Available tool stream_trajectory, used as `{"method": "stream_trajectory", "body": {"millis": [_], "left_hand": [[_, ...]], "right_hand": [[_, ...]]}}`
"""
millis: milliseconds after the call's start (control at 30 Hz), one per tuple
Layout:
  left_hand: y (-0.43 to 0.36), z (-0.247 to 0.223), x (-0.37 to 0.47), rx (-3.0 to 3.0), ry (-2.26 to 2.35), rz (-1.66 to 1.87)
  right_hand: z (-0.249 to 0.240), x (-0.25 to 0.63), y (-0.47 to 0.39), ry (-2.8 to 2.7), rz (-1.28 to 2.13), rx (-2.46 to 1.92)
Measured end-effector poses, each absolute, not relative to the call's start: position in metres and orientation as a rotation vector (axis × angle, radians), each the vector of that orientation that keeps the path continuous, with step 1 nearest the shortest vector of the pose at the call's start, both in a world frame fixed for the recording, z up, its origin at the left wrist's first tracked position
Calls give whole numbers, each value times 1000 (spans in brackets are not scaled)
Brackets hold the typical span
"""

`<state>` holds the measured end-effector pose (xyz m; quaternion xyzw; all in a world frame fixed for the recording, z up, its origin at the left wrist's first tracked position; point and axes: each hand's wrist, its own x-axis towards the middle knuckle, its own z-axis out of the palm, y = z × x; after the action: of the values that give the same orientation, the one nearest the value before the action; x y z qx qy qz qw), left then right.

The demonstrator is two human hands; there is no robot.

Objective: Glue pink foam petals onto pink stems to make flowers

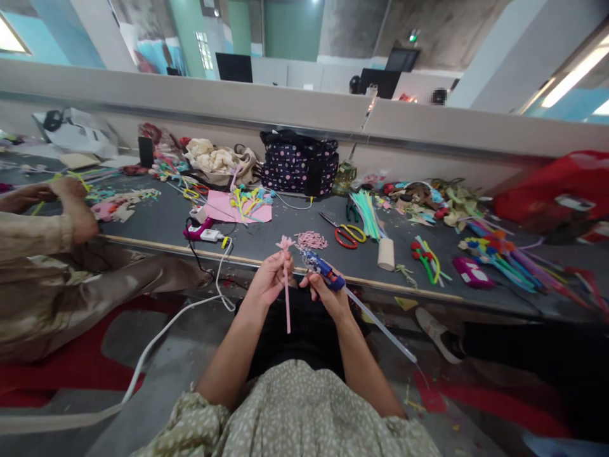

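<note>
Two bare hands operate at the near edge of the dark tabletop (285, 219), below them a green garment with pale spots (299, 412). Left hand (269, 280): closed, fingers pinching a pink fuzzy flower stem (287, 298) upright, its petal-like tips at the top and its lower end hanging free. Right hand (328, 293): closed around a blue glue gun (326, 270), nozzle toward the flower tips. One long translucent glue stick (380, 327) extends from the rear of the gun, down and to the right. Both held items are in front of the table edge; whether the nozzle touches the flower cannot be told.

Just beyond the hands lies a pile of short pink fuzzy pieces (311, 240). To its right: scissors with red and yellow handles (349, 235), blades open, then a beige cylinder (386, 255). To its left: a magenta device with a white plug (200, 230), and a white cable (166, 327) running down toward the floor. At far left, a co-worker's hand (71, 188) is near yellow stems.

Farther back are a pink sheet (216, 204) under yellow and blue fuzzy pieces, a bundle of pale green stems (367, 212) and a dark patterned fabric bag (299, 166). Behind these runs a pale partition (190, 95).
</note>
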<state>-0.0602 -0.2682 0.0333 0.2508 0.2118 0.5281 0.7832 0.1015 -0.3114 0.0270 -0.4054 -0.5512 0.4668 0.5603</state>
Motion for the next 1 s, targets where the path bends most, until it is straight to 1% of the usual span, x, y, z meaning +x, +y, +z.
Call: {"method": "stream_trajectory", "body": {"millis": [300,767,1000], "left_hand": [[-270,34,-57,574,407,1092],[-269,34,-54,585,439,1079],[-270,38,-53,601,456,1093]], "right_hand": [[27,102,-312,-1335,1101,-1009],[37,98,-313,-1203,1146,-1040],[31,100,-311,-1163,1178,-1050]]}}
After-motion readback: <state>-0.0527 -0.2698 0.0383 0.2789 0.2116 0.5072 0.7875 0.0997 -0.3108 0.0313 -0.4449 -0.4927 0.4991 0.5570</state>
